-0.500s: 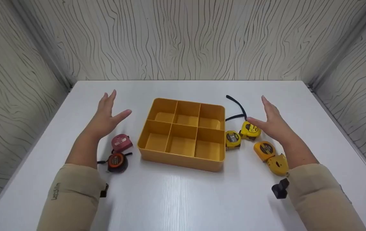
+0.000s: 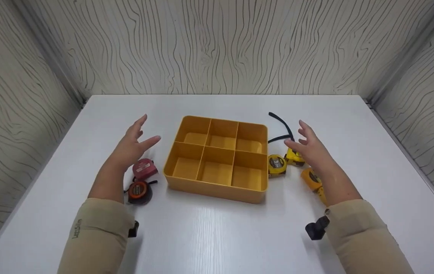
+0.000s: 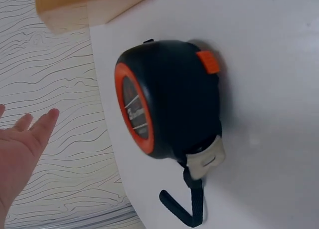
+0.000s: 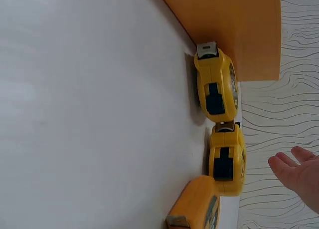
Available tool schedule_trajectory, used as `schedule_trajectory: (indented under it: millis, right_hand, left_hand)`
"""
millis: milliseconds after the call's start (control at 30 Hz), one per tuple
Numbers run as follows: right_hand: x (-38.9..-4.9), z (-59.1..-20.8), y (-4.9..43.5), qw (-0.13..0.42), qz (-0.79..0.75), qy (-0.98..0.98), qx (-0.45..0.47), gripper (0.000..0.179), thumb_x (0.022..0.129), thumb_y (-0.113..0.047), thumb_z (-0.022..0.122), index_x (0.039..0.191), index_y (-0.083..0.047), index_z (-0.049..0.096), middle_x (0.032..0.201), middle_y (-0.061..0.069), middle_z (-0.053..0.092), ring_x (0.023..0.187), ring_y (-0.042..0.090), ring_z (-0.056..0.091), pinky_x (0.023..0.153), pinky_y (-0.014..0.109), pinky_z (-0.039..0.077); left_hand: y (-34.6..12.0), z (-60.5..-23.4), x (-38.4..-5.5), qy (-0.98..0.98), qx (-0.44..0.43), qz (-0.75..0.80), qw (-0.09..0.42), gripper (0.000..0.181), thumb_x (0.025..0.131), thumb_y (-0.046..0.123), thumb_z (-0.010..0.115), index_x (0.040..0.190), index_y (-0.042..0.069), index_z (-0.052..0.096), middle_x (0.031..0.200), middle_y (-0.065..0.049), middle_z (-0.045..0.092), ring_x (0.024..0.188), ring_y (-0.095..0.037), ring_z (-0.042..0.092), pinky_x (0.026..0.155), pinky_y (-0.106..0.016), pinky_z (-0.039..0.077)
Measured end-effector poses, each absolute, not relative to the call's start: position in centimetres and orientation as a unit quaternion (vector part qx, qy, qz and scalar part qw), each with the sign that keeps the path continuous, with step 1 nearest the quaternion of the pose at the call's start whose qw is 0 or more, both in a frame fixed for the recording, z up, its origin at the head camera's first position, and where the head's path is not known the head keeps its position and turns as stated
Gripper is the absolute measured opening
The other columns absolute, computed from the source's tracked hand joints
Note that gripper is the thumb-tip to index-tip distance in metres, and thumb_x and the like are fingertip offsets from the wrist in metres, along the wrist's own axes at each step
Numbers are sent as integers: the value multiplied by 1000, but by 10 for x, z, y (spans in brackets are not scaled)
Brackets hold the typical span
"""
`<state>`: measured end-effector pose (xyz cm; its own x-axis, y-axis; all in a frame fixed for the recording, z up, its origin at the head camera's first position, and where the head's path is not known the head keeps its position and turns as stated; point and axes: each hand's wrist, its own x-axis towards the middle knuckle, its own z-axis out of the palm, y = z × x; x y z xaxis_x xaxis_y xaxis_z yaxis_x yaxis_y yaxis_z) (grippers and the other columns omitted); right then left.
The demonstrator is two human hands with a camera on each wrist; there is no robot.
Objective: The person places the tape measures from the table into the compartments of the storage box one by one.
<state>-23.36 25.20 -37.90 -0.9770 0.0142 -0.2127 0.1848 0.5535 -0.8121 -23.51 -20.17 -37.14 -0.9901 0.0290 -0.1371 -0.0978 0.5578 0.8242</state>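
Note:
My left hand is raised with fingers spread, holding nothing. Below it lie a red tape measure and a black tape measure with an orange ring; the latter fills the middle of the left wrist view. My right hand, also empty, hovers over the tape measures on the right, fingers apart. A yellow tape measure sits against the box's right side. Beside it is a second yellow tape measure, partly covered by the hand. Two orange-yellow tape measures lie nearer, partly behind the right forearm.
An orange box with several compartments stands mid-table between the hands, slightly turned. A black strap curves behind the yellow tape measures. Patterned panels rise at the back and both sides of the white table.
Both hands have moved inward toward the box, the left to the right and the right to the left. The right forearm now covers more of the nearer tape measures.

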Motion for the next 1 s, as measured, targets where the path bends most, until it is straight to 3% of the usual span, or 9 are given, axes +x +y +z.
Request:
schedule_trajectory:
  millis: [300, 567, 767, 867, 1000]
  right_hand:
    - [-230, -390, 234, 127, -533, 833, 79, 99, 72, -60, 65, 145, -40, 1, 153, 2, 10, 134, 30, 25, 107, 52, 22]
    - [-227, -400, 228, 134, -551, 823, 42, 96, 78, -47, 66, 148, -27, 4, 150, 9, 18, 132, 30, 31, 105, 44, 30]
    - [-223, -407, 220, 150, -559, 815, 42, 95, 77, -40, 71, 148, -25, 8, 148, 6, 24, 128, 25, 37, 102, 41, 35]
    - [-222, -409, 216, 153, -556, 816, 39, 96, 75, -38, 73, 148, -23, 12, 147, 5, 26, 128, 24, 37, 101, 39, 37]
    - [-220, -411, 210, 161, -552, 818, 27, 87, 79, -31, 71, 147, -20, 17, 147, 6, 28, 128, 24, 37, 100, 38, 38]
  left_hand:
    - [-187, -386, -236, 854, -33, 510, 100, 85, 76, 57, 62, 142, 46, 10, 152, 5, 13, 137, -23, 22, 100, -56, 32]
    - [-175, -391, -235, 836, -37, 534, 124, 77, 78, 55, 62, 140, 50, 15, 150, 9, 17, 133, -18, 30, 102, -51, 31]
    - [-166, -399, -234, 809, -64, 559, 171, 74, 77, 55, 64, 135, 57, 18, 148, 16, 18, 127, -24, 39, 100, -61, 26]
    - [-164, -402, -234, 802, -63, 565, 181, 72, 79, 52, 63, 136, 56, 18, 148, 17, 20, 129, -26, 37, 101, -62, 24]
    - [-162, -405, -235, 801, -46, 570, 175, 67, 86, 40, 60, 138, 51, 20, 147, 12, 26, 132, -21, 32, 104, -51, 29]
